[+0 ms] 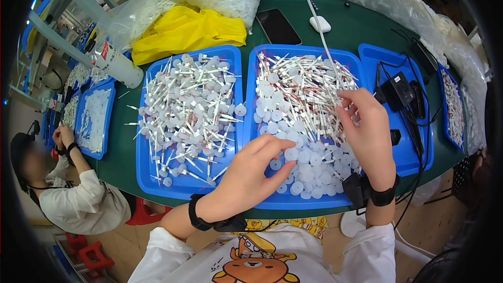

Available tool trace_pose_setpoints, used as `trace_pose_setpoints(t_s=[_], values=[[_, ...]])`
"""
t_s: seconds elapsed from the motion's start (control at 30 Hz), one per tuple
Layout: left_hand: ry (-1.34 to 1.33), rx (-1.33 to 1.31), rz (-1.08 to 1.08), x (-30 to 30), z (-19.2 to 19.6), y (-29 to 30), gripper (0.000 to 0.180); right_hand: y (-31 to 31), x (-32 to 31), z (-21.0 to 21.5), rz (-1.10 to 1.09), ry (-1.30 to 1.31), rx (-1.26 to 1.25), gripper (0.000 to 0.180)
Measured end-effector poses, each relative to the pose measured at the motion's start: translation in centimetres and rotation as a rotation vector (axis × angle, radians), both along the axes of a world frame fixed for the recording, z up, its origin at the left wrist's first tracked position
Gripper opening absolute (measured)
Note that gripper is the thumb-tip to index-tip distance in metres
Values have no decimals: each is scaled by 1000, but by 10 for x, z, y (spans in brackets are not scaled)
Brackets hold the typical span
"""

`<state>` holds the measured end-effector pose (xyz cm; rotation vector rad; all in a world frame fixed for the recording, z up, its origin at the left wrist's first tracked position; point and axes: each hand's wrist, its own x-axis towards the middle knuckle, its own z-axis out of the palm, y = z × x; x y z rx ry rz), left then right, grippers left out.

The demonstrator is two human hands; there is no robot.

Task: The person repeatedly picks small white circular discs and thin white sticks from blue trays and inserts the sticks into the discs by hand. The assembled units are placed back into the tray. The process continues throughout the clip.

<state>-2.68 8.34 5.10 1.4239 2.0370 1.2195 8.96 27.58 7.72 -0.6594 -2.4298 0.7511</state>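
My left hand [254, 170] reaches over the near part of the middle blue tray [250, 126], where translucent round discs [309, 175] lie in a heap. Its thumb and index finger are apart, with a disc [291, 154] showing between their tips. At the tray's right side my right hand [365, 128] is curled over a pile of thin white sticks with reddish wires [309, 99]. Its thumb and fingertips are drawn in close to the sticks. Whatever they hold is too small to make out. Both wrists wear black bands.
A left blue tray [140, 162] holds discs fitted on sticks. Cables and a black adapter [399, 90] lie in a right tray [427, 152]. Behind are a yellow bag [188, 31], a phone [279, 26] and a bottle [118, 65]. Another person [78, 199] works at left.
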Motion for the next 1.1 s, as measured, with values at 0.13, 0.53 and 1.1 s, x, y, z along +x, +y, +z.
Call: trace_pose_setpoints(t_s=[0.13,0.53,1.1], values=[[-56,95,61,2,2,2,33,-1,-3,4,34,210,-96,22],[-183,103,66,1,5,0,31,-11,-1,9,363,418,-630,16],[-914,248,-141,-3,12,-5,35,-10,3,9,548,565,-825,16]])
